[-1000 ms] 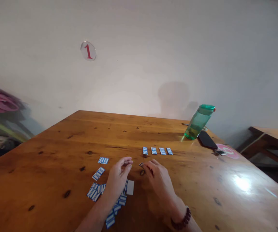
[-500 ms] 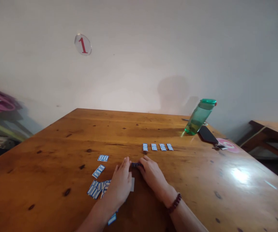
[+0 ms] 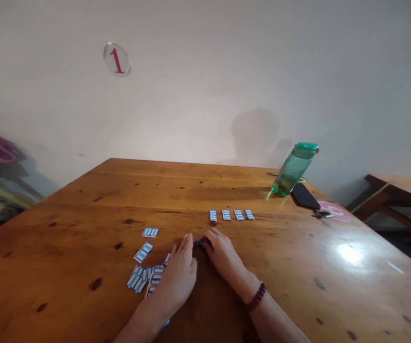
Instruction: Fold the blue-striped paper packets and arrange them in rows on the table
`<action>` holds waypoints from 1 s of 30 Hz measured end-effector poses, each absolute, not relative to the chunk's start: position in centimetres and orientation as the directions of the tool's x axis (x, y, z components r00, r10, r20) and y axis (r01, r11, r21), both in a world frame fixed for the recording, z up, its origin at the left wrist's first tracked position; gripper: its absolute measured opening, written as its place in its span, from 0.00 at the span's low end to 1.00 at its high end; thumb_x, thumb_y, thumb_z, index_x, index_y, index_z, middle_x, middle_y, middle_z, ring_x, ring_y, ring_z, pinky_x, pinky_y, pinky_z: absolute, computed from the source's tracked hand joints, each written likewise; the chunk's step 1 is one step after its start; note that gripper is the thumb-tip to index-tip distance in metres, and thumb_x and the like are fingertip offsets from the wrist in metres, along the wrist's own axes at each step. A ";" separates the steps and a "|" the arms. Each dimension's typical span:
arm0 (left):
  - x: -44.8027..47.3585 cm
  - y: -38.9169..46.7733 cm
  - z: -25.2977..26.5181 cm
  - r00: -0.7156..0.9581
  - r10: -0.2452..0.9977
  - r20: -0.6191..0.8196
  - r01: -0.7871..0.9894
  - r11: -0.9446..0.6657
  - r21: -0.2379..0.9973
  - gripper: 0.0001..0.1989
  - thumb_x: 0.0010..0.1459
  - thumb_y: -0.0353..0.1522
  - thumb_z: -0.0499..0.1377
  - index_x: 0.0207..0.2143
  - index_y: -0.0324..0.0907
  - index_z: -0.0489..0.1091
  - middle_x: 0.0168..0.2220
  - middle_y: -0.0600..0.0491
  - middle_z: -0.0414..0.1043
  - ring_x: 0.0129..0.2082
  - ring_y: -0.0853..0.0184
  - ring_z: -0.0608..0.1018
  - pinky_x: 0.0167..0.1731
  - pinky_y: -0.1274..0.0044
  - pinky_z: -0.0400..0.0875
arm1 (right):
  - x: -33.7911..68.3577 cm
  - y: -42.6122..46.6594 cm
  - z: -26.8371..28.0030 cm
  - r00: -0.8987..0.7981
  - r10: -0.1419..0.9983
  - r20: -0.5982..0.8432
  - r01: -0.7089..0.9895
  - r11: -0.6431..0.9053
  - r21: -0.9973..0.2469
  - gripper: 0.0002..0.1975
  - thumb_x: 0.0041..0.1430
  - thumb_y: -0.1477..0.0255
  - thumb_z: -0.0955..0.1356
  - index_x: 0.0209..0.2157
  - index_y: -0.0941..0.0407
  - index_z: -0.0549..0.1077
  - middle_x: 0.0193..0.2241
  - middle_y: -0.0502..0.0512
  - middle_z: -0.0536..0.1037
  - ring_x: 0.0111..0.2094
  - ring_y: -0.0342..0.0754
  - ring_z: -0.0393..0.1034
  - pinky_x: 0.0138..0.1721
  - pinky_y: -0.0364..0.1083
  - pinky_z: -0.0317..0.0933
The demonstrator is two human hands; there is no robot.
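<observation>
A big brown wooden table (image 3: 84, 238) stood against a plain white wall (image 3: 227, 71). A round sign (image 3: 116, 60) with a red 1 was stuck on the wall. Another wooden table (image 3: 402, 190) stood at the right. Light shone on the tabletop.

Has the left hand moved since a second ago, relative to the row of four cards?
Yes. The left hand came forward and right toward the row of four cards, meeting the right hand at a small dark piece.
</observation>
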State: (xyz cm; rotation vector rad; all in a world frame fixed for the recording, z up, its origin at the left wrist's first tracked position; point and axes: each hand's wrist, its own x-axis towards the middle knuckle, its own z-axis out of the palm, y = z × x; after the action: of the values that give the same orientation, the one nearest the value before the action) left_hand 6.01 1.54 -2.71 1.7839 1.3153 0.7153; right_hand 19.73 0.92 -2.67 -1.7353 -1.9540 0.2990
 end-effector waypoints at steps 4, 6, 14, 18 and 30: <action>5.9 2.0 -2.5 0.282 0.959 0.025 0.456 -0.157 0.876 0.27 0.43 0.26 0.52 0.50 0.35 0.63 0.54 0.38 0.61 0.56 0.57 0.61 0.55 0.66 0.50 | 19.7 0.8 -2.5 -0.021 0.971 0.238 0.829 0.150 -0.540 0.07 0.54 0.80 0.61 0.25 0.58 0.68 0.26 0.52 0.70 0.28 0.44 0.63 0.30 0.41 0.53; 5.7 2.4 -1.8 0.231 0.970 0.077 0.367 -0.161 0.916 0.24 0.44 0.28 0.53 0.47 0.36 0.64 0.52 0.40 0.65 0.54 0.58 0.64 0.53 0.65 0.53 | 19.7 0.8 -2.2 0.038 0.969 0.243 0.739 0.136 -0.659 0.06 0.52 0.79 0.63 0.24 0.58 0.68 0.24 0.51 0.70 0.26 0.43 0.61 0.28 0.41 0.53; 6.2 2.5 0.0 0.250 0.965 -0.081 -0.129 0.116 0.985 0.10 0.40 0.33 0.62 0.27 0.38 0.69 0.27 0.53 0.73 0.28 0.67 0.74 0.31 0.76 0.68 | 18.6 0.5 -0.1 0.149 0.989 0.022 -0.059 0.032 -0.998 0.10 0.43 0.67 0.68 0.19 0.59 0.67 0.14 0.44 0.64 0.17 0.38 0.53 0.20 0.39 0.48; 6.6 2.0 -0.1 0.232 0.958 -0.171 -0.284 0.235 0.930 0.09 0.38 0.33 0.64 0.22 0.39 0.67 0.21 0.57 0.70 0.22 0.71 0.72 0.25 0.79 0.66 | 17.8 0.0 0.0 0.145 0.989 -0.019 -0.196 0.010 -0.981 0.11 0.40 0.66 0.71 0.18 0.59 0.68 0.14 0.44 0.65 0.17 0.37 0.54 0.20 0.39 0.48; 5.8 2.3 0.3 0.280 0.931 -0.235 -0.494 0.350 0.796 0.08 0.37 0.30 0.65 0.20 0.37 0.68 0.19 0.56 0.71 0.19 0.74 0.72 0.23 0.82 0.66 | 18.1 -0.4 -0.3 0.014 1.000 0.026 -0.250 0.028 -0.968 0.13 0.45 0.63 0.70 0.21 0.60 0.72 0.16 0.48 0.70 0.19 0.40 0.62 0.24 0.40 0.56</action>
State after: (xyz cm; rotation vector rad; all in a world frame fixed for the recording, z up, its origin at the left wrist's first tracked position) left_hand 5.80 2.32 0.34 0.6693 0.7843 1.0568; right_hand 18.08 -0.38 -0.27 -1.0075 -1.0268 1.2904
